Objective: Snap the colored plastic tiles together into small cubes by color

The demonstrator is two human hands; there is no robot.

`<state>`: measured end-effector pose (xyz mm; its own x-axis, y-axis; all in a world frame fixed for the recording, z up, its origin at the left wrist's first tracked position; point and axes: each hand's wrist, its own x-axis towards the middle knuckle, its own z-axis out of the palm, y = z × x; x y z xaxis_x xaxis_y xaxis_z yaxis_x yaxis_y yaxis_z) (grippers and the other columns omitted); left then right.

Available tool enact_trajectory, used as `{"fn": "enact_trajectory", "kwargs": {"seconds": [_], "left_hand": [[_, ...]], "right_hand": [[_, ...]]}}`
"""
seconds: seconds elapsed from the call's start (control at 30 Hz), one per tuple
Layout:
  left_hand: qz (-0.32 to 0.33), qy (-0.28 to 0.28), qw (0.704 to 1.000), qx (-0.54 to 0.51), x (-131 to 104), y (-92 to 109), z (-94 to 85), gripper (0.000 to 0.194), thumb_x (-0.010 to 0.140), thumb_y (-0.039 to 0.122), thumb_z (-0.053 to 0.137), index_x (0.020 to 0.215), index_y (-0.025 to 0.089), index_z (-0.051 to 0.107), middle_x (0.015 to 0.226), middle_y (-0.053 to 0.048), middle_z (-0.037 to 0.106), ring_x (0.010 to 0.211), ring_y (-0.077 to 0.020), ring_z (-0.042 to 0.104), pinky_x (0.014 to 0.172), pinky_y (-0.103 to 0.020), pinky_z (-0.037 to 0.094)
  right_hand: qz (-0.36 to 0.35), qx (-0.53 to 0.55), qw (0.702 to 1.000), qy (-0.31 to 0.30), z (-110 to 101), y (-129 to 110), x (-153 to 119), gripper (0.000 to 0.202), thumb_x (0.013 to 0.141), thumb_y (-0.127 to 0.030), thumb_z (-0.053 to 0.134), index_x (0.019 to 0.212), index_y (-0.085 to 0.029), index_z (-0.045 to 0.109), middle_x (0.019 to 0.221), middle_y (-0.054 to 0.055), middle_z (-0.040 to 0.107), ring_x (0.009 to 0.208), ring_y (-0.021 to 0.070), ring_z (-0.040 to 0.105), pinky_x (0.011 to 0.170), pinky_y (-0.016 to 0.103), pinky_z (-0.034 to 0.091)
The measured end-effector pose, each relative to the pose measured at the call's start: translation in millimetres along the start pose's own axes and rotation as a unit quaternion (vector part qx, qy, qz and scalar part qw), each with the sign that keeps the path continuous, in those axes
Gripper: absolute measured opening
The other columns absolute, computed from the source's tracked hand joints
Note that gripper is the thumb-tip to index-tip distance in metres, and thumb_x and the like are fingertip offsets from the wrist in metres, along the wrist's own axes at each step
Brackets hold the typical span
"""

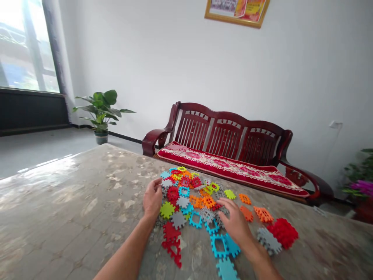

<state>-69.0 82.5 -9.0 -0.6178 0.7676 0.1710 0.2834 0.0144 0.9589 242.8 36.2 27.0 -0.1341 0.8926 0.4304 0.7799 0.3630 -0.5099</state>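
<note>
A heap of flat plastic building tiles with notched edges lies on the table in several colours. My left hand (153, 198) is at the heap's left side, fingers slightly bent and apart, close to a pale blue-grey tile (166, 183) and a lime green tile (167, 210). Over the right side of the heap reaches my right hand (233, 221), thumb and fingers spread, near an orange window tile (208, 202) and a grey window tile (206, 214). I see no tile held in either hand. What lies under the right palm is hidden.
Red tiles (171, 231) and blue tiles (226, 269) lie nearer me. Right of my right hand are a red stack (284, 232), grey tiles (268, 240) and orange tiles (263, 214). Beyond the patterned table (72, 210) stand a wooden bench (224, 136) and a potted plant (101, 112).
</note>
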Motion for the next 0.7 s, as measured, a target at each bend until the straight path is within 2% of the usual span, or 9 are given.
{"fn": "enact_trajectory", "kwargs": {"seconds": [0.1, 0.2, 0.33, 0.47, 0.7], "left_hand": [[-0.009, 0.011, 1.000, -0.002, 2, 3, -1.0, 0.034, 0.083, 0.021, 0.048, 0.111, 0.020, 0.067, 0.100, -0.005, 0.075, 0.092, -0.0184, 0.069, 0.088, -0.031, 0.052], [-0.008, 0.026, 1.000, 0.007, 5, 5, -3.0, 0.036, 0.082, 0.019, 0.046, 0.112, 0.020, 0.067, 0.108, -0.006, 0.073, 0.099, -0.0194, 0.067, 0.093, -0.033, 0.049], [0.030, 0.038, 0.994, 0.099, 5, 10, -5.8, 0.039, 0.083, 0.017, 0.045, 0.114, 0.022, 0.067, 0.115, -0.007, 0.070, 0.109, -0.0227, 0.062, 0.098, -0.037, 0.046], [0.032, 0.030, 0.987, 0.157, 5, 13, -6.2, 0.039, 0.083, 0.017, 0.045, 0.114, 0.023, 0.067, 0.116, -0.008, 0.069, 0.112, -0.0247, 0.060, 0.100, -0.040, 0.044], [0.019, 0.016, 0.989, 0.146, 5, 15, -6.2, 0.039, 0.082, 0.016, 0.046, 0.115, 0.023, 0.067, 0.118, -0.007, 0.068, 0.112, -0.0231, 0.060, 0.099, -0.036, 0.044]], "right_hand": [[0.005, -0.014, 1.000, -0.004, 16, -15, 35, 0.036, 0.081, -0.019, 0.050, 0.111, -0.020, 0.069, 0.121, 0.009, 0.068, 0.117, 0.0229, 0.060, 0.107, 0.038, 0.043], [0.023, -0.047, 0.998, -0.026, 32, -24, 68, 0.042, 0.080, -0.019, 0.053, 0.120, -0.017, 0.065, 0.124, 0.011, 0.066, 0.119, 0.0232, 0.059, 0.107, 0.035, 0.042], [0.049, -0.112, 0.990, -0.070, 55, -34, 100, 0.050, 0.081, -0.025, 0.058, 0.130, -0.015, 0.058, 0.131, 0.012, 0.062, 0.122, 0.0252, 0.056, 0.107, 0.034, 0.040], [0.077, -0.194, 0.973, -0.103, 73, -47, 117, 0.053, 0.079, -0.028, 0.061, 0.131, -0.019, 0.056, 0.131, 0.011, 0.062, 0.122, 0.0272, 0.056, 0.101, 0.036, 0.042], [0.091, -0.292, 0.943, -0.129, 89, -65, 124, 0.053, 0.079, -0.037, 0.061, 0.129, -0.020, 0.054, 0.125, 0.014, 0.064, 0.118, 0.0313, 0.057, 0.094, 0.042, 0.042]]}}
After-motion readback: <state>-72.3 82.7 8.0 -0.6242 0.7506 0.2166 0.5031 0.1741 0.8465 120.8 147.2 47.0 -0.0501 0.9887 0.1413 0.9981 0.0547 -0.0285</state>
